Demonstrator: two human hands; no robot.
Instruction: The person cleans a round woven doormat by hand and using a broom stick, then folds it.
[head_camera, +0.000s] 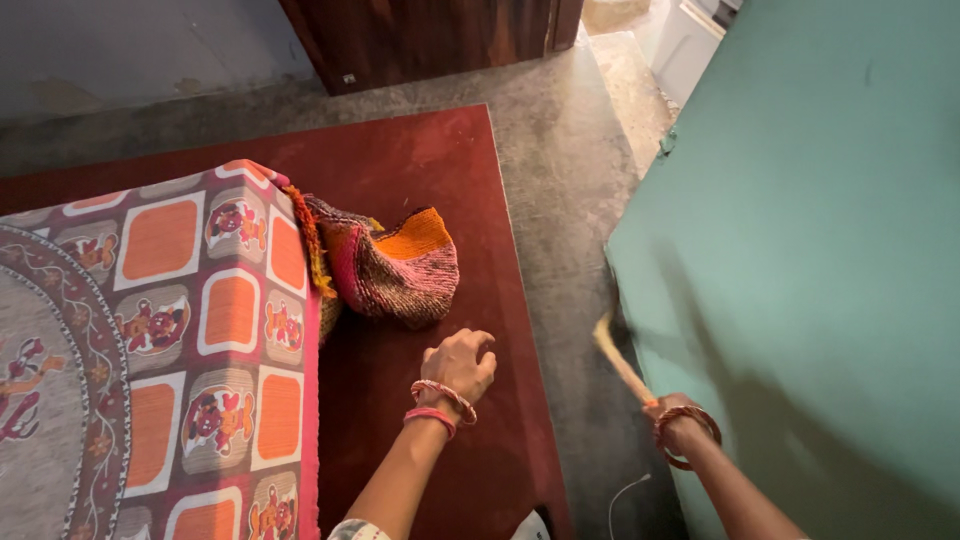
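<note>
Home bedroom: patterned mattress (150, 330) left of the left hand (460, 365), maroon bed board (430, 180) under it, teal door (800, 250) beside the right hand (675, 415), concrete floor (570, 170).

Blurred pale broom stick (620, 362), tilted, over floor

Two hands show at the bottom of the frame: one left hand (462, 362) and one right hand (677, 418). One knitted bag (395, 262) lies at centre, one patterned mattress (150, 340) at left, one stick (622, 363) at right. One green door (820, 250) fills the right.
</note>
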